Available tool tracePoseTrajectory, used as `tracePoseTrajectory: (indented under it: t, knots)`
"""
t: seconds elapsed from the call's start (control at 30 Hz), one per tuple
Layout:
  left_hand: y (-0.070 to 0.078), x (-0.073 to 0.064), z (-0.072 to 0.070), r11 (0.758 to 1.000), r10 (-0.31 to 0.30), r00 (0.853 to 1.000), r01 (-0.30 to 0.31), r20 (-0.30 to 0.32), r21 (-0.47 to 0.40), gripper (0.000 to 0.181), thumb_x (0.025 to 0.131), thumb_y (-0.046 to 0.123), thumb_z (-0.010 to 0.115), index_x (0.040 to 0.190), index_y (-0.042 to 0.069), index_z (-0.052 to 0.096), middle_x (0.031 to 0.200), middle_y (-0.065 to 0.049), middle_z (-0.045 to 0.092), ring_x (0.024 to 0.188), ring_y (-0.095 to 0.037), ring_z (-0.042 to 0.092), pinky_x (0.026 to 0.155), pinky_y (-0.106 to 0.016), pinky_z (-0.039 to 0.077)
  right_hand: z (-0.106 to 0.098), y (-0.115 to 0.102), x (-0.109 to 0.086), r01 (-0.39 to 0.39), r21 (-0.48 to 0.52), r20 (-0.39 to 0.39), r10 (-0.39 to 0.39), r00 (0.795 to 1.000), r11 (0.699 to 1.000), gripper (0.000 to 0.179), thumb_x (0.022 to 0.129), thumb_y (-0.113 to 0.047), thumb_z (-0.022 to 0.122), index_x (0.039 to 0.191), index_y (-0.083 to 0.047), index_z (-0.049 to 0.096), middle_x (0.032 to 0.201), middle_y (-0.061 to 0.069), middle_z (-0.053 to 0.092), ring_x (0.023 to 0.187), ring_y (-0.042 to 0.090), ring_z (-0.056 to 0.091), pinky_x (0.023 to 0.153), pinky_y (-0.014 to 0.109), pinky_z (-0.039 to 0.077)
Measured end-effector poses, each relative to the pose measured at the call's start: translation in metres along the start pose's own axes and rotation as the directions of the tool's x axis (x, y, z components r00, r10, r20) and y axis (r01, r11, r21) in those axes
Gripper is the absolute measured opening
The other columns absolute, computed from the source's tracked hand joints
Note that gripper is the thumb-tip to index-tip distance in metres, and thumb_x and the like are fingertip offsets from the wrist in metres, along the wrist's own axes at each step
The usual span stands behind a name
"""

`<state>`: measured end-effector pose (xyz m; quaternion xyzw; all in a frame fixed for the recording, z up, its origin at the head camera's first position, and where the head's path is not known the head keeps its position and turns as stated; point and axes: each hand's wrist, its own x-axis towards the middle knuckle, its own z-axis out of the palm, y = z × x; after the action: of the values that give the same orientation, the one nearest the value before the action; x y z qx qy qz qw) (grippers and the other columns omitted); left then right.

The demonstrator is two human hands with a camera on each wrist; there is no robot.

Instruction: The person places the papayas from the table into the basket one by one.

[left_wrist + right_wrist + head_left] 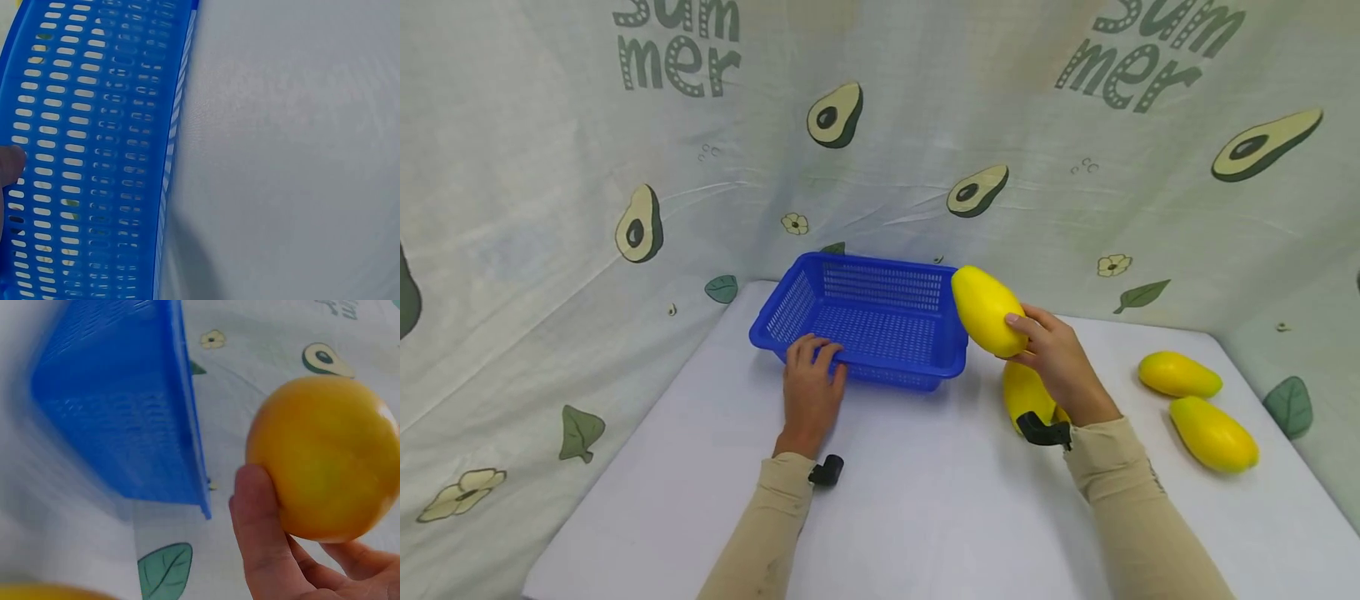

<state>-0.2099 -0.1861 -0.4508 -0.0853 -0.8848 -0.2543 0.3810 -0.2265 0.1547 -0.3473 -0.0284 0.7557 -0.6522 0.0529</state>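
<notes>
Blue basket (895,365) sits toward the back of a white counter (910,517), its near rim gripped by the curled fingers of a person's left hand (812,392). At its right end, the right hand (1060,362) holds a yellow fruit (985,310) aloft, fingers spread to its width. Beneath lies at least 1 more fruit (1024,393); 2 others (1213,434) rest farther right.

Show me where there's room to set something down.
Bare: the white table between the forearms, before the blue basket, and left of the left hand. Crowded: right of the basket, where the right hand holds a yellow fruit near more fruit, and around two fruits farther right.
</notes>
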Motion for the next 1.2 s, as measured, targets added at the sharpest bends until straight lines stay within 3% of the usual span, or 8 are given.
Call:
tracePoseTrajectory:
  t: [0.13,0.47,0.77,0.9,1.03,1.2]
  knots:
    - [-0.003,0.003,-0.003,1.0,0.005,1.0,-0.004,-0.021,0.008,0.025,0.085,0.007,0.078,0.109,0.006,0.072,0.119,-0.013,0.061,0.132,-0.035,0.044,0.104,-0.056,0.041,0.017,-0.009,0.013,0.003,0.089,0.066,-0.009,0.998,0.996,0.072,0.097,-0.049,0.061,0.152,-0.008,0.038,0.142,0.015,0.043,0.119,0.034,0.054,0.092,0.033,0.054]
    - [-0.007,-0.007,-0.004,1.0,0.004,0.999,-0.004,-0.035,0.001,0.026,0.082,0.005,0.079,0.107,0.006,0.072,0.117,-0.014,0.062,0.13,-0.036,0.046,0.102,-0.057,0.042,0.044,-0.012,0.029,-0.036,0.091,0.229,0.014,0.973,0.995,0.068,0.099,-0.042,0.06,0.152,-0.006,0.035,0.142,0.017,0.044,0.121,0.037,0.053,0.1,0.043,0.05]
    - [-0.002,-0.003,0.0,1.0,0.014,1.0,-0.014,-0.015,0.004,0.026,0.084,0.006,0.079,0.109,0.008,0.073,0.117,-0.012,0.062,0.13,-0.034,0.046,0.104,-0.055,0.04,0.045,-0.022,0.049,-0.034,-0.057,0.291,0.05,0.955,0.998,0.068,0.099,-0.039,0.06,0.15,-0.002,0.036,0.139,0.021,0.045,0.117,0.038,0.055,0.101,0.047,0.049]
    - [0.0,-0.002,0.0,1.0,0.013,0.999,-0.013,-0.035,0.006,0.027,0.082,0.005,0.08,0.108,0.008,0.073,0.117,-0.012,0.062,0.13,-0.034,0.046,0.103,-0.056,0.041,0.045,-0.027,0.062,-0.016,-0.116,0.352,0.056,0.934,0.993,0.072,0.099,-0.038,0.061,0.153,-0.001,0.032,0.144,0.02,0.042,0.121,0.037,0.053,0.101,0.047,0.048]
    - [-0.002,-0.004,0.002,1.0,0.022,0.999,-0.022,-0.05,0.005,0.028,0.081,0.006,0.081,0.107,0.008,0.072,0.117,-0.011,0.062,0.13,-0.034,0.046,0.102,-0.056,0.042,0.048,-0.029,0.073,0.001,-0.131,0.407,0.053,0.912,0.991,0.071,0.099,-0.036,0.062,0.153,-0.001,0.032,0.143,0.02,0.044,0.121,0.037,0.055,0.099,0.046,0.05]
    - [-0.004,-0.003,0.003,0.999,0.029,0.999,-0.028,-0.043,0.015,0.026,0.083,0.008,0.079,0.108,0.009,0.072,0.117,-0.011,0.062,0.131,-0.033,0.046,0.101,-0.056,0.043,0.052,-0.028,0.083,-0.002,-0.138,0.421,0.06,0.905,0.99,0.068,0.099,-0.034,0.062,0.151,0.0,0.034,0.14,0.019,0.046,0.116,0.036,0.057,0.096,0.043,0.053]
